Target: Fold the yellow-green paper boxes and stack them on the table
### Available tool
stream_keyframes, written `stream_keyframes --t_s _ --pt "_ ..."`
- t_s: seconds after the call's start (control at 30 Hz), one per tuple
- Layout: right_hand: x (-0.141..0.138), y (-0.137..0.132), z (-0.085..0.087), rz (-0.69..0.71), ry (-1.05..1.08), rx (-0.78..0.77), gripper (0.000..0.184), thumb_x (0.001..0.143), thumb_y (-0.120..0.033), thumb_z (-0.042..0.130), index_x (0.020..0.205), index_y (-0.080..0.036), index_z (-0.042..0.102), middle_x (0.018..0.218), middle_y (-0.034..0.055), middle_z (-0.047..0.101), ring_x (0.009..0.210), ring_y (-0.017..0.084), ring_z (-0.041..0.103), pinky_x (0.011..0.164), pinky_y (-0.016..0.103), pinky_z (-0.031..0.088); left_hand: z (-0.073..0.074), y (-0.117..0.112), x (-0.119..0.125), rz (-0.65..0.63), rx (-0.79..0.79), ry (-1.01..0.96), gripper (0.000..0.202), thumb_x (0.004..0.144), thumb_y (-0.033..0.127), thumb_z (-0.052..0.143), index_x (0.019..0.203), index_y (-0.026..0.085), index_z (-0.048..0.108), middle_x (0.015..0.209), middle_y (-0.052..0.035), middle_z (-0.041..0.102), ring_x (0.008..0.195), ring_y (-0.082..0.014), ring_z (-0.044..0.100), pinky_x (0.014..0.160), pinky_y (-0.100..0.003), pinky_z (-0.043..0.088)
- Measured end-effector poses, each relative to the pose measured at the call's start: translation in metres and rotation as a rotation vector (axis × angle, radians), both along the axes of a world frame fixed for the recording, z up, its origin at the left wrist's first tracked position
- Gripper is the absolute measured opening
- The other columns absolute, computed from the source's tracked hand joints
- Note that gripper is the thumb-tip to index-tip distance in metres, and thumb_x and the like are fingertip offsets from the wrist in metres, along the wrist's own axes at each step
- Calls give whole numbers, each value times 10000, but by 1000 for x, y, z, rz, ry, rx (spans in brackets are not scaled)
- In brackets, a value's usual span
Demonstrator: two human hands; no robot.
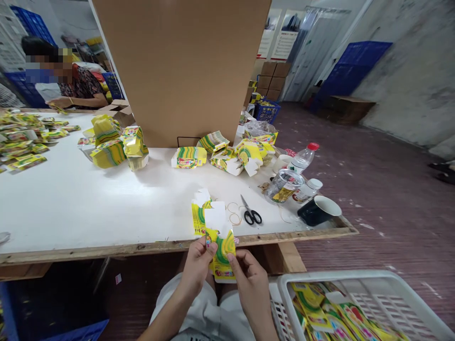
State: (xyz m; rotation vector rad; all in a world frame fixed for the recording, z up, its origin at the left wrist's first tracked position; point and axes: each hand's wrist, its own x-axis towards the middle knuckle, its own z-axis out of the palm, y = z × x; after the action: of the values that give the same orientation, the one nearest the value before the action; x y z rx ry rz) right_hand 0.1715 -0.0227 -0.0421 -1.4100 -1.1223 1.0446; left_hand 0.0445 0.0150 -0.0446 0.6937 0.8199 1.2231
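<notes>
Between my two hands, over my lap at the table's front edge, is a flat yellow-green printed carton [224, 246] with a white top flap. My left hand [196, 265] pinches its left side between thumb and fingers. On its right side my right hand [249, 279] grips it the same way. Just behind it on the table lies a small stack of similar flat cartons [197, 215], partly covered by the held one. Black-handled scissors [251, 215] and a few thin rubber bands [234, 219] lie to the right of that stack.
Bundled cartons [190, 157] stand along a tall cardboard sheet [177, 71]. A dark mug [316, 210], a clear jar [284, 185] and a bottle [304, 158] crowd the right corner. A white basket [355, 274] holds cartons. Another person [83, 85] sits at the far left.
</notes>
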Motion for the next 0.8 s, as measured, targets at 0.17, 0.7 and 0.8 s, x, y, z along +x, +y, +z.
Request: stream_keyframes --t_s 0.17,0.7,0.8 --pt "10 0 -2 -13 -36 78 313 834 -436 686 1031 -195 651 918 83 723 743 204 665 699 303 568 0 -7 -3 4 127 166 597 803 370 734 1295 249 417 1034 -80 742 958 -233 701 842 -330 526" --pt "59 -11 14 89 -167 160 199 897 -413 622 918 -225 683 830 62 698 759 213 667 648 264 531 10 -19 -6 -543 108 60 765 751 334 790 1394 237 388 935 -79 715 874 -212 682 699 -253 479" --pt "61 -9 10 -94 -100 147 307 873 -465 641 1071 -231 627 922 91 716 797 229 685 647 284 554 9 -17 -7 -479 155 176 556 783 334 755 1279 205 540 1009 -105 729 904 -223 687 728 -262 504"
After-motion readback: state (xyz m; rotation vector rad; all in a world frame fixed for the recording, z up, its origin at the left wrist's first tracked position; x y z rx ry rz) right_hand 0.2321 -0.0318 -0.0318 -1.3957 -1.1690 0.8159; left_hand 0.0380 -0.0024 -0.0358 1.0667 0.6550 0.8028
